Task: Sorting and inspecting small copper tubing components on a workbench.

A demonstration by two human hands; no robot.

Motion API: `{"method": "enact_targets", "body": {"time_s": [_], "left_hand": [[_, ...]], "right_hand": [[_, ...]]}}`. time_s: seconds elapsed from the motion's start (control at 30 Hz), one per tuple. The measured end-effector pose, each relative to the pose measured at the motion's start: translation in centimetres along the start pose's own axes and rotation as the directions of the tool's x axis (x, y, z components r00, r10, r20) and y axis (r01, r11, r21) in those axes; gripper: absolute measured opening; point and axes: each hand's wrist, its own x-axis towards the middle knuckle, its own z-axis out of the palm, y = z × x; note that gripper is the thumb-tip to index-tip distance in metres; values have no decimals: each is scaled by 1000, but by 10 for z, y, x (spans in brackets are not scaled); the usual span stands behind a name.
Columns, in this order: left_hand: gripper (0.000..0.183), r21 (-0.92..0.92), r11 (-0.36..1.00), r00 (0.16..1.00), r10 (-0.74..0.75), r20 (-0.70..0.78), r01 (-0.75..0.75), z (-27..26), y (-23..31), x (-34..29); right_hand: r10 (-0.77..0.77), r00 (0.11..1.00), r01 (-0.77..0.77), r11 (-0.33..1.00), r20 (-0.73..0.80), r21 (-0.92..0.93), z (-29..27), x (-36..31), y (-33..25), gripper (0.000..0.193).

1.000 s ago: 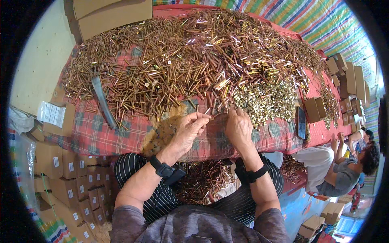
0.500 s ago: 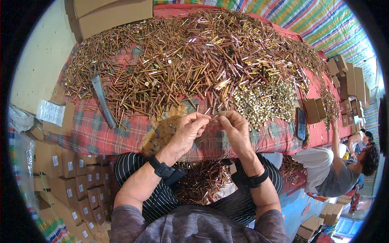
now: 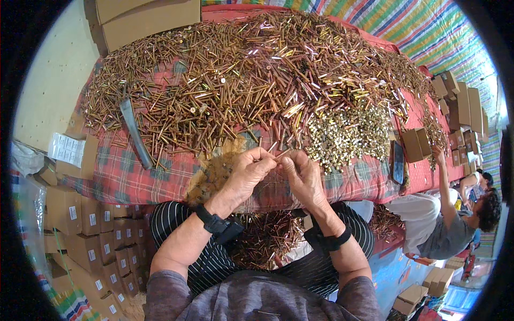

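My left hand [image 3: 248, 172] and my right hand [image 3: 305, 176] meet at the near edge of the table, fingertips pinched close together. Between them shows a thin copper-coloured metal rod [image 3: 282, 154], held from both sides; its ends are hidden by the fingers. Just beyond my hands spreads a wide heap of similar copper and brass-coloured rods [image 3: 235, 96]. To the right of my right hand lies a pile of small, shiny pale-gold metal pieces [image 3: 350, 140], too small to tell their exact kind.
A curved grey strip [image 3: 135, 134] lies at the left on the plaid cloth [image 3: 134, 184]. A dark phone-like slab [image 3: 397, 163] and an open carton [image 3: 416, 145] sit at the right. Stacked cardboard boxes [image 3: 85, 249] stand lower left. Another person [image 3: 447, 230] reaches toward the table at right.
My right hand has turned slightly and shifted a little left and down, its fingers curling closer round the rod. The left hand stays nearly in place. The other person's hand has moved slightly.
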Motion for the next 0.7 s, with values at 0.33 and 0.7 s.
{"method": "enact_targets", "body": {"time_s": [0.33,0.7], "left_hand": [[11,37,999,999,-4,44,3,3,1,-1],[15,642,695,876,-34,480,-324,0,22,-1]], "right_hand": [[-14,1000,14,982,5,-189,-4,2,-11,22],[70,995,-95,862,-69,-498,-13,9,-1,23]]}}
